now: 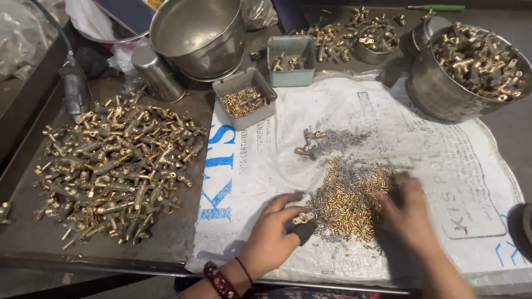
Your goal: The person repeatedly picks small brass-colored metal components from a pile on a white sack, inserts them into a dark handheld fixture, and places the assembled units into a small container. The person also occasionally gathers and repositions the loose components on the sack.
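Hands (338, 221) — brass fitting (303, 218) (left), pins (349, 202)

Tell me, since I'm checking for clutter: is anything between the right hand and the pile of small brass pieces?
Nothing visible: the right hand already rests on the pile of small brass pieces, blurred.

Beyond the left hand (271, 235) gripping a small brass fitting (303, 218), bare white woven sack (266, 166) lies open. To its right, a heap of tiny brass pins (349, 205) blocks passage; leftward sprawls a pile of brass valve bodies (113, 166).

fittings heap (113, 166) left, pins pile (349, 202) on sack (443, 166)
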